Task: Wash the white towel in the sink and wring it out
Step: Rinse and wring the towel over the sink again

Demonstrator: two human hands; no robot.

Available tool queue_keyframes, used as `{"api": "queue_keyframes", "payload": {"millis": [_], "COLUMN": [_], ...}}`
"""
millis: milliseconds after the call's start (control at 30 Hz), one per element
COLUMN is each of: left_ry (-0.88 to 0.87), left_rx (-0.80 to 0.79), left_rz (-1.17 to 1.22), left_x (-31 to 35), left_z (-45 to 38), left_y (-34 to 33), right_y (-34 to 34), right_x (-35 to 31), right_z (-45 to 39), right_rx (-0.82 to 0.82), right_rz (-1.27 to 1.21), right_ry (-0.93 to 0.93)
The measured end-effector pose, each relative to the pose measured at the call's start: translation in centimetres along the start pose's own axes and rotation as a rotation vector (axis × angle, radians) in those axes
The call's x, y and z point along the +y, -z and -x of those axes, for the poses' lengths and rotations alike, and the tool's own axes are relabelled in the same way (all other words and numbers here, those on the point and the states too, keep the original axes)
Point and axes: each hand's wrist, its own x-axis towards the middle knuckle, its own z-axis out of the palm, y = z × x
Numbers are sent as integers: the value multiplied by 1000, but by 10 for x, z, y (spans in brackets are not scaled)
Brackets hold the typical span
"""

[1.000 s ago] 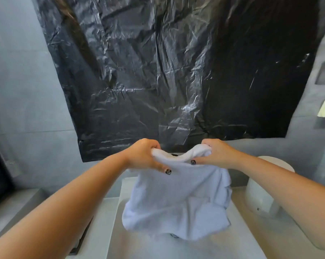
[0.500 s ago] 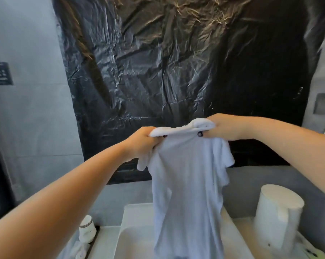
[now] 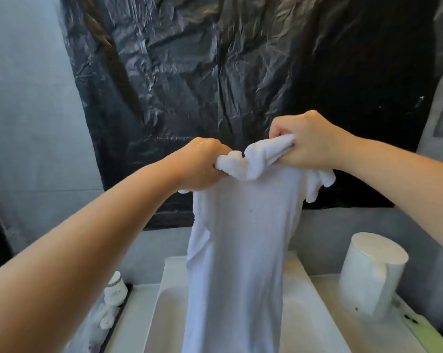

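We grip the towel (image 3: 240, 250) by its bunched top, left hand (image 3: 200, 166) at nine o'clock, right hand (image 3: 309, 141) at three; it hangs over the sink (image 3: 164, 307).

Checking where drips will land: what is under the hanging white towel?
The white sink lies below the white towel, which the left hand and right hand grip at the top. The towel covers the basin's middle, so tap and drain are hidden.
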Motion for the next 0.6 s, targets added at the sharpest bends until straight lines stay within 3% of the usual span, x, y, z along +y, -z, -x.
{"api": "queue_keyframes", "payload": {"millis": [200, 333, 433, 500, 600], "left_ry": [217, 375, 454, 529, 591], "left_rx": [-281, -669, -848, -825, -620], "left_rz": [212, 188, 120, 14, -121], "left_x": [-55, -78, -77, -67, -50], "left_z": [43, 93, 136, 158, 171], "left_y": [-127, -249, -338, -378, -409], "right_y": [-122, -254, -335, -365, -395], "right_x": [12, 12, -12, -32, -36], "right_z": [72, 163, 229, 253, 267], "right_rx": [-338, -712, -944, -831, -596], "right_rz": [-96, -181, -105, -6, 48], "right_ry": [-273, -504, -532, -455, -439]}}
